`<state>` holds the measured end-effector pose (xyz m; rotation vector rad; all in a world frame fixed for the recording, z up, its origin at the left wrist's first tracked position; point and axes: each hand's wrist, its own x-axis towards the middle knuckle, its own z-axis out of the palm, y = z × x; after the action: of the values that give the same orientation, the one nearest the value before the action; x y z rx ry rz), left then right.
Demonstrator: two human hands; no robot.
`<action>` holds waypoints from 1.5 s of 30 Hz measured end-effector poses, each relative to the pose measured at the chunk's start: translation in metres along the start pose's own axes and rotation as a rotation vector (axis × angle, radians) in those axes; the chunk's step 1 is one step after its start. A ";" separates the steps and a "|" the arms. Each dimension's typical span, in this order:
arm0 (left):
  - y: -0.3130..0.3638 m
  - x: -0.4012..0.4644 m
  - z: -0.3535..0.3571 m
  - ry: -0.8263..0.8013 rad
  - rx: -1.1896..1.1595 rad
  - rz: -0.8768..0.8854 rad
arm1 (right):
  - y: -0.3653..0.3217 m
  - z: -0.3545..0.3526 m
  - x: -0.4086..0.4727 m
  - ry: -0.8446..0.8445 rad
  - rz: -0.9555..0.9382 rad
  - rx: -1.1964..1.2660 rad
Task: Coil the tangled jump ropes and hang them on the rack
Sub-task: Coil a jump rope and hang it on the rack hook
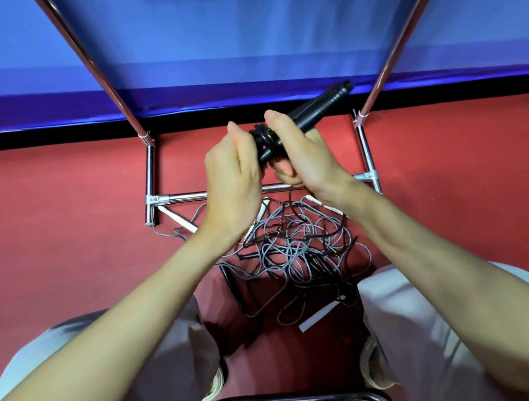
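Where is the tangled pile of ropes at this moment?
In the head view, the tangled pile of ropes lies on the red floor, low centre, between the person's knees and just before the rack's bottom bar.

A sports hall or gym is showing here: red sports flooring (pixel 53 233), a blue padded wall (pixel 229 32), a chrome rack (pixel 151 169), and jump ropes (pixel 298 247) lying tangled on the floor.

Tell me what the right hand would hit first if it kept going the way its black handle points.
Probably the blue padded wall behind the rack; the right hand has free space ahead, though depth is unclear.
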<state>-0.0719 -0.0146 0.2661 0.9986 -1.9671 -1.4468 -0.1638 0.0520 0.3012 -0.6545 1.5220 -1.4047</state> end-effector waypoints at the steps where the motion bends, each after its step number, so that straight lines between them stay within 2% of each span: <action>1: 0.003 0.000 -0.001 0.010 -0.008 -0.020 | 0.001 0.000 -0.001 0.003 0.013 0.047; 4: 0.005 0.000 -0.004 -0.004 0.021 -0.011 | 0.002 0.002 -0.002 0.045 0.042 0.145; 8: 0.022 -0.005 -0.002 -0.044 -0.024 -0.019 | 0.002 0.002 0.002 0.140 -0.028 0.220; 13: 0.019 -0.004 0.001 -0.011 -0.151 -0.112 | 0.002 0.002 0.003 0.232 -0.054 0.175; 16: 0.025 -0.002 -0.002 -0.085 -0.282 -0.274 | 0.004 -0.001 0.006 0.240 -0.117 0.115; 19: 0.032 -0.004 -0.011 -0.369 -0.421 -0.572 | 0.010 -0.002 0.007 0.236 -0.194 0.010; 21: 0.031 -0.004 -0.015 -0.512 -0.388 -0.698 | 0.013 -0.002 0.006 0.236 -0.237 -0.034; 24: 0.033 -0.004 -0.016 -0.483 -0.377 -0.744 | 0.016 0.002 0.003 0.244 -0.265 -0.065; 30: 0.031 -0.007 -0.012 -0.292 -0.400 -0.691 | 0.025 0.013 -0.004 0.194 -0.133 -0.100; 35: 0.033 -0.007 -0.001 -0.064 -0.429 -0.557 | 0.014 0.015 0.000 0.203 -0.039 -0.058; 38: 0.028 0.002 0.001 0.132 -0.262 -0.483 | 0.010 0.017 -0.003 0.188 0.125 -0.056; 40: 0.020 0.008 0.002 0.246 -0.113 -0.375 | 0.009 0.018 -0.005 0.165 0.228 -0.022; 45: 0.015 0.002 0.003 0.329 0.276 0.025 | 0.015 0.018 -0.005 0.172 0.302 0.153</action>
<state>-0.0793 -0.0119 0.2792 1.2366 -1.9528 -0.9396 -0.1423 0.0509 0.2900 -0.2026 1.5529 -1.3528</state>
